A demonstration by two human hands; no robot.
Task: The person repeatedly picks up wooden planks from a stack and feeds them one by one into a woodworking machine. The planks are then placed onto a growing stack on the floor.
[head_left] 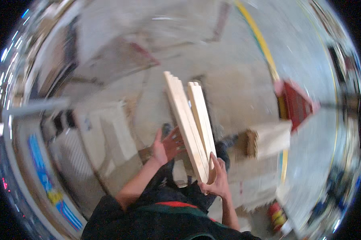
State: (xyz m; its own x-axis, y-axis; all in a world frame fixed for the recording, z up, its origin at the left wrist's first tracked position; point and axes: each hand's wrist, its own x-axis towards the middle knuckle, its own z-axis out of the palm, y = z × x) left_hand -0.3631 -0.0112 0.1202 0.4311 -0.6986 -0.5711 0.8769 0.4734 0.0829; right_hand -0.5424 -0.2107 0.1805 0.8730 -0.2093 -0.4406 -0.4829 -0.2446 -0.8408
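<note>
So the wooden strips (186, 126) are up in front of the person's body, roughly mid-view, over the floor (238, 76); they're pale, long and thin, tilted with the far ends leaning a bit left; they split into two bunches, with a gap at the far ends that narrows to nothing near the bottom. The right grip (216, 180) is clamped around the near ends, thumb on the left side and a finger running up the right bunch; the left grip (166, 148) is empty, fingers spread and thumb sticking up, just beside the left edge of the strips; can't really tell if its fingertips touch the wood, it's kinda blurry there. Both forearms are bare, coming out of a black top (148, 224) with a bit of red at the front.

Off to the right there's a pale stack (272, 140) with a brownish end, sitting near a red thing (296, 104); a yellow stripe (260, 36) runs along the floor up past it; lower right there's a small red and yellow object (275, 216), too smeared to name; over on the far left, a blue strip (40, 160) runs at a slant.
</note>
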